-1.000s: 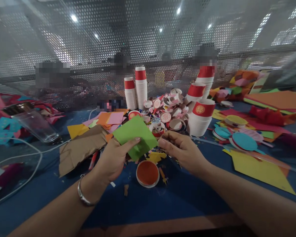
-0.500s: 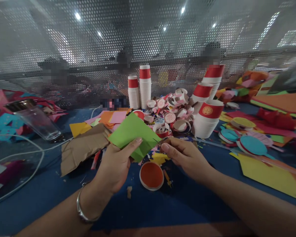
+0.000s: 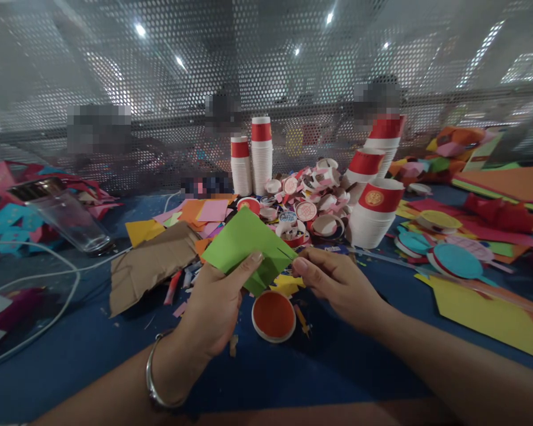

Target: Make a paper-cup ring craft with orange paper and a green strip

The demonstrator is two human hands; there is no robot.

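White spots of light point(image 3: 329, 18) are glaring across the perforated screen point(image 3: 266, 71); below it, the blue table point(image 3: 328, 367) is lying dim.

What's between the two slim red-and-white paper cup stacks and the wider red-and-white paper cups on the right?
Head view: a heap of cut paper-cup pieces, mostly white and pink, lies between them.

a clear bottle point(image 3: 68, 214) sits near a white cable point(image 3: 77, 279), a perforated metal screen point(image 3: 173, 112) standing behind
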